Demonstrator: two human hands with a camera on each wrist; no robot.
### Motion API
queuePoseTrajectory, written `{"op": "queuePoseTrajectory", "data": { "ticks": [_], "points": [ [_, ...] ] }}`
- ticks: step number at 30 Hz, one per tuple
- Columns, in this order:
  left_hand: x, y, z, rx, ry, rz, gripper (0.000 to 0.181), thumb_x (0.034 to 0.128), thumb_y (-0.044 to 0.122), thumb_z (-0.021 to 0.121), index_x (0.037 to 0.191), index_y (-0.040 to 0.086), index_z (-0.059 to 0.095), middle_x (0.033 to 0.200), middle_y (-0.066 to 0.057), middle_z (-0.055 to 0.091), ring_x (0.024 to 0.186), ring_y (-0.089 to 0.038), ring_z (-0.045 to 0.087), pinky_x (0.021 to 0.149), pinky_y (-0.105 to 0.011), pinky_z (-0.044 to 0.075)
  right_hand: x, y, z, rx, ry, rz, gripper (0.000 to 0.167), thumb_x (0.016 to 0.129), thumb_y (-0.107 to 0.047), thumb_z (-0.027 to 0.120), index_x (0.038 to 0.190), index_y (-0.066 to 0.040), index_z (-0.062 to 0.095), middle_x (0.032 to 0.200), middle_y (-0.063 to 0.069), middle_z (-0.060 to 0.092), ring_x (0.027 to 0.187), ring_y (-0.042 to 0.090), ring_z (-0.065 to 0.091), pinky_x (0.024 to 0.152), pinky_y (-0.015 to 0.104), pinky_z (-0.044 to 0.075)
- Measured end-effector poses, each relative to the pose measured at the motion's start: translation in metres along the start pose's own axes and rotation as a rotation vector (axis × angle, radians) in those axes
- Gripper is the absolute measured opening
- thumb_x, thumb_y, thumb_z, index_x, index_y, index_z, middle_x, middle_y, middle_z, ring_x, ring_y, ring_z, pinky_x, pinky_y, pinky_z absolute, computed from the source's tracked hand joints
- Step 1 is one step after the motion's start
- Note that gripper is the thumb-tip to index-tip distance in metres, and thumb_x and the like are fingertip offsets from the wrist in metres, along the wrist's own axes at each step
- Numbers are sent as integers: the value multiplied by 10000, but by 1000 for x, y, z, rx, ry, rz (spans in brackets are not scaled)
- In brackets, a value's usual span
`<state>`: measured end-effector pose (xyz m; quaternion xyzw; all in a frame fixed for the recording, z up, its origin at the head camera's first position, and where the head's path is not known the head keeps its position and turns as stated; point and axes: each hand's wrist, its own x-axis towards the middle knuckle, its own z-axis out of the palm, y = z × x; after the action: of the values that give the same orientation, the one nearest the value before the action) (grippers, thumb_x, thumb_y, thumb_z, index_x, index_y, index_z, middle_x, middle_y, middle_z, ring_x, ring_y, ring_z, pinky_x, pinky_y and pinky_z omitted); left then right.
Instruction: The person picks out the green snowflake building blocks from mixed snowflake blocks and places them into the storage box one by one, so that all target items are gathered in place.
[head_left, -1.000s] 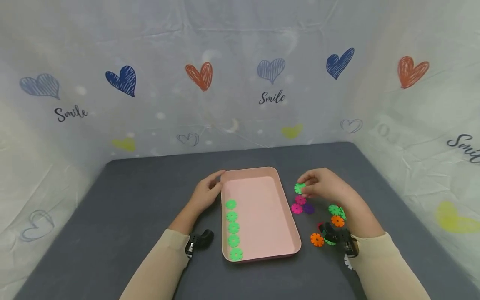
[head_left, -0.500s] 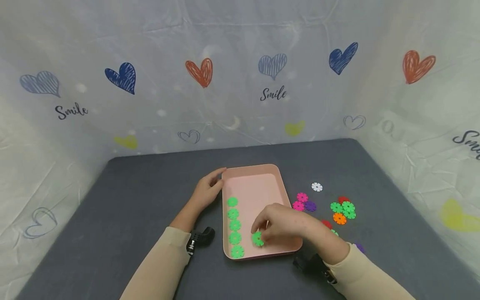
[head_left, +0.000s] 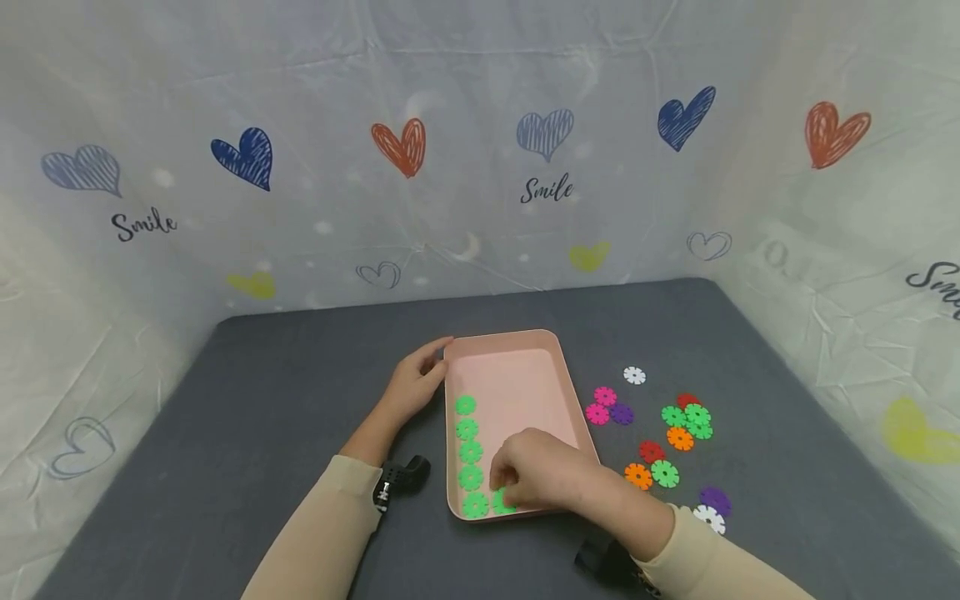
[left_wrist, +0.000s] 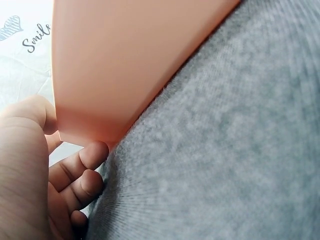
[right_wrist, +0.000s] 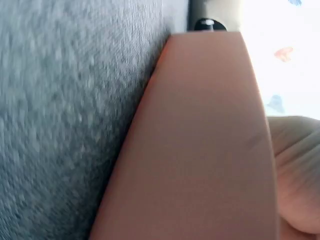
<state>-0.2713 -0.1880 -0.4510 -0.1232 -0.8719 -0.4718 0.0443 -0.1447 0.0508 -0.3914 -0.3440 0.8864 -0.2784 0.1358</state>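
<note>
The head view is showing a pink tray sitting in the middle of the grey table. Five green discs are lying in it, making a line along the left side, from the near left corner toward the far end. The line is stopping short of the far wall. The left hand is holding the far left corner, its fingers half bent round it. The right hand is hanging over the near part of the tray. Its fingers are curling in and pinching a sixth green disc, just right of the nearest one. They are hiding part of it, so I cannot tell if it is lying flat.

So five discs are looking done, and I think the sixth is getting close. Fourteen discs are being left outside so far, lying to the right of the tray: four green ones, two pink ones, two purple ones, two red ones, two orange ones and two white ones.
</note>
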Motion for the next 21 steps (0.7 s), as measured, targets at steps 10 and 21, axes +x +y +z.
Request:
{"op": "queuePoseTrajectory", "data": {
  "ticks": [10, 21],
  "points": [
    [-1, 0, -2, -4, 10, -10, 471, 1014, 166, 554, 1485, 174, 576, 787, -53, 573, 641, -191, 483, 599, -348, 405, -31, 42, -87, -96, 138, 271, 103, 916, -173, 750, 985, -98, 764, 801, -37, 640, 709, 138, 565, 701, 361, 492],
    [0, 1, 2, -4, 10, -6, 468, 1006, 169, 567, 1473, 180, 589, 846, -68, 608, 674, -197, 501, 616, -351, 405, -72, 112, -122, -249, -59, 887, 319, 792, -229, 879, 927, 2, 705, 940, 156, 646, 859, 347, 571, 877, 677, 443]
  ]
}}
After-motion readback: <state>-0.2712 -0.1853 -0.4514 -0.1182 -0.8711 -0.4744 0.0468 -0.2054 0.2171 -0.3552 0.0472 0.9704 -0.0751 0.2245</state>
